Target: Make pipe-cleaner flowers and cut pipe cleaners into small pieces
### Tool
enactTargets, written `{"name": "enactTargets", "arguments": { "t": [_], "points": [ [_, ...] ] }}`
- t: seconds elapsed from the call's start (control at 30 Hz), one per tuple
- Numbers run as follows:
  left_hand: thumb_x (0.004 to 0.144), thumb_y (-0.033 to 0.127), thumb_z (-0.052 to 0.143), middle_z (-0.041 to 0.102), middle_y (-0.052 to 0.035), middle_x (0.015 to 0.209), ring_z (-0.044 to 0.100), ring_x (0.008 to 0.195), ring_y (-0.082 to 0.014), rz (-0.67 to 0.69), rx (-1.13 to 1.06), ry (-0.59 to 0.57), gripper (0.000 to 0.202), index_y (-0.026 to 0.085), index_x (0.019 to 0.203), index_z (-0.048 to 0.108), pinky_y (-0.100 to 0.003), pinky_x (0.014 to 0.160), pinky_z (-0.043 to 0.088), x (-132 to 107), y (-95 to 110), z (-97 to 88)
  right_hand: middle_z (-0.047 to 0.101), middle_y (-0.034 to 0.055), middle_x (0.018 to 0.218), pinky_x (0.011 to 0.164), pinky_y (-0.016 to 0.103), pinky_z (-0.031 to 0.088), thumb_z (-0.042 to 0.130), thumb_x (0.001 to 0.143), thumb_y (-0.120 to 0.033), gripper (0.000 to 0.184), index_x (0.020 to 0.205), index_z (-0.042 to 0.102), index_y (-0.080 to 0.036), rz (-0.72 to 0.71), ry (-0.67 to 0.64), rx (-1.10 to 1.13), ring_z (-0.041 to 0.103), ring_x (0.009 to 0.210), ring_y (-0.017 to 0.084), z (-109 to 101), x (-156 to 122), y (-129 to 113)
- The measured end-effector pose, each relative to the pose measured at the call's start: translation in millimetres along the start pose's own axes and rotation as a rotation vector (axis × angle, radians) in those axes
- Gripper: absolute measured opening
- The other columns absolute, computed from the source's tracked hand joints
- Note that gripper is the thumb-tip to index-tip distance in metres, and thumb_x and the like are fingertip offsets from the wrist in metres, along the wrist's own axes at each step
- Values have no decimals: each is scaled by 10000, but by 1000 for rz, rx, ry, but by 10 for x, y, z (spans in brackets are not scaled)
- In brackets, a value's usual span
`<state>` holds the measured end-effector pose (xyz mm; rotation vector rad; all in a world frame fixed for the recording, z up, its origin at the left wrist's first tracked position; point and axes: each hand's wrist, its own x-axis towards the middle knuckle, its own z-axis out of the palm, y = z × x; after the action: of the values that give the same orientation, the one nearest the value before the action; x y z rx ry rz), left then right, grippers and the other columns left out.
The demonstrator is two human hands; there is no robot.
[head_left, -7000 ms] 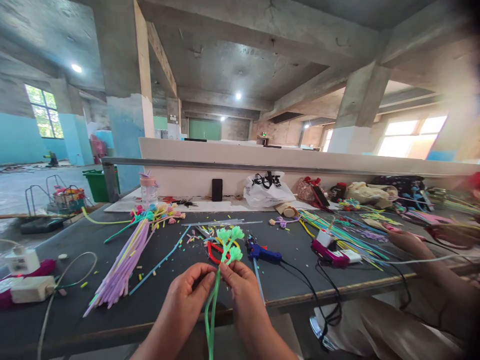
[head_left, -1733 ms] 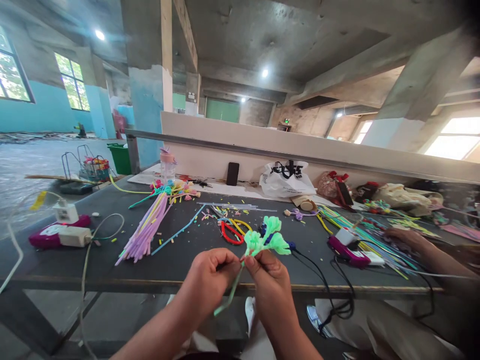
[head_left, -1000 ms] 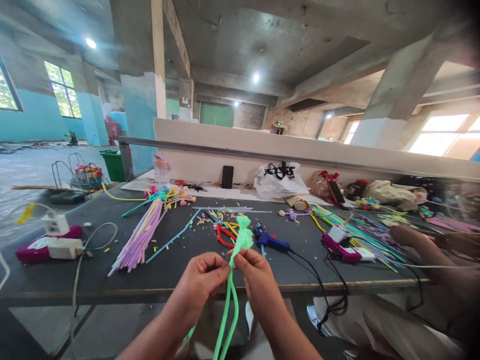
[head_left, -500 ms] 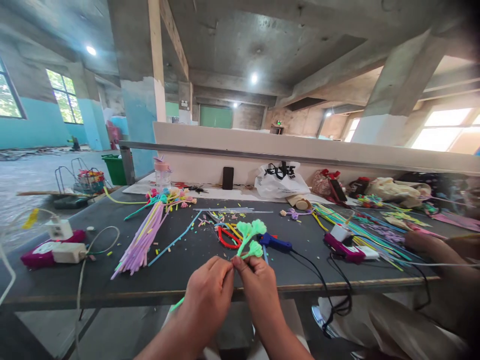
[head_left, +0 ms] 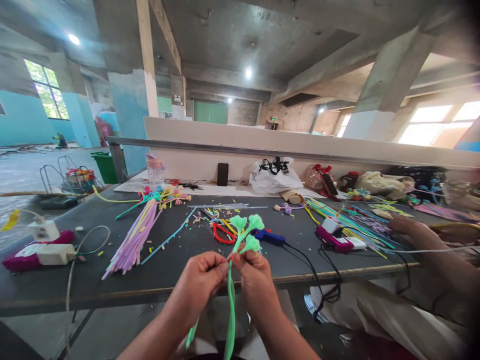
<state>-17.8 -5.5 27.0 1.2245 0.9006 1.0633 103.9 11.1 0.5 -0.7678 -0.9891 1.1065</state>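
Observation:
Both hands pinch a green pipe-cleaner sprig (head_left: 245,231) with three fuzzy tips, held upright over the near edge of the dark table (head_left: 56,280). My left hand (head_left: 200,277) grips the stems just below the tips. My right hand (head_left: 253,277) pinches them from the other side, fingers closed. The long green stems (head_left: 229,320) hang down between my forearms below the table edge.
Red-handled scissors (head_left: 221,233) and a blue glue gun (head_left: 268,236) lie just beyond my hands. A bundle of lilac pipe cleaners (head_left: 131,242) lies to the left, with power adapters (head_left: 41,247). Another person's hand (head_left: 408,230) rests at the right among coloured stems.
The sprig has been turned in my fingers. Its stems now hang straight down between my arms instead of off to the left. Both hands keep their pinch.

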Motion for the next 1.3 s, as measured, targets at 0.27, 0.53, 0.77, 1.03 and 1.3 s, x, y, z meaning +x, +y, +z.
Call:
{"name": "enactTargets", "arguments": {
  "t": [0.27, 0.53, 0.77, 1.03, 1.3],
  "points": [
    [635, 230, 686, 433, 46, 467, 249, 358, 2, -218, -469, -221, 223, 108, 575, 509, -160, 379, 109, 7, -85, -78, 600, -19, 565, 503, 193, 414, 740, 599, -190, 92, 562, 658, -170, 130, -116, 310, 499, 500, 80, 49, -47, -8],
    [602, 141, 677, 440, 48, 483, 220, 344, 16, -386, -717, -376, 179, 111, 628, 502, -126, 353, 95, 50, -250, -75, 559, -24, 534, 378, 182, 398, 749, 608, -283, 188, 618, 621, -146, 284, -261, 377, 475, 393, 69, 1, -66, 36],
    [604, 192, 680, 406, 61, 481, 208, 348, 10, -293, -678, -363, 192, 119, 620, 503, -146, 359, 103, 18, -225, -28, 545, -32, 538, 428, 187, 380, 768, 552, -361, 260, 635, 627, -160, 287, -291, 329, 453, 429, 68, 9, -2, -3],
    [713, 282, 578, 467, 33, 495, 385, 466, -78, 211, 335, 177, 173, 141, 613, 593, -200, 474, 286, 18, -46, -122, 433, -55, 451, 498, 216, 291, 667, 648, -366, 267, 518, 595, -144, 102, -15, -329, 356, 484, 85, 24, 24, -84],
    [813, 159, 413, 553, -34, 650, 504, 606, -146, 602, 1022, 247, 207, 172, 666, 559, -255, 584, 347, -7, -186, -85, 476, -26, 515, 535, 240, 319, 610, 658, -331, 245, 479, 549, -175, -117, 67, -746, 426, 536, 126, 85, -33, -186]
  ]
}}
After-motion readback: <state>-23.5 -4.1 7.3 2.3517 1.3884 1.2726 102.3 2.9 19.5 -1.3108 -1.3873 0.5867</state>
